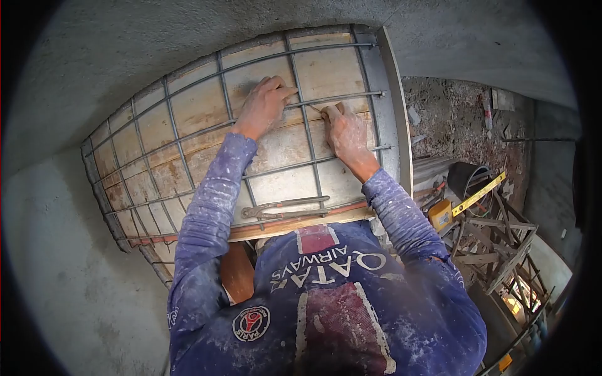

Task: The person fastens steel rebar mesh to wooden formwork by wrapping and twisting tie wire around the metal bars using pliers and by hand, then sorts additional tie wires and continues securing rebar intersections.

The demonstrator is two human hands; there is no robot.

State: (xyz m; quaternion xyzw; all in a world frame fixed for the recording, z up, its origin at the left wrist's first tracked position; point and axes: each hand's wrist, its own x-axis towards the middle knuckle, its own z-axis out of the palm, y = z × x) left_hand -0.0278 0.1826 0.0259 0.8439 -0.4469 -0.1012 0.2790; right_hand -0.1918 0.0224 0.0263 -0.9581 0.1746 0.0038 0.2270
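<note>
The crossing (302, 102) in the steel grid (207, 130) lies between my fingertips, the grid's long axis running left to right. My left hand (266, 105) is nearer, fingers bunched just left of the crossing, holding what I cannot tell; my right hand (347, 133) curls in from its right, seemingly pinching a thin wire (316, 108). Both arms reach forward, pincers (254, 212) lying on the crossing's near side.
</note>
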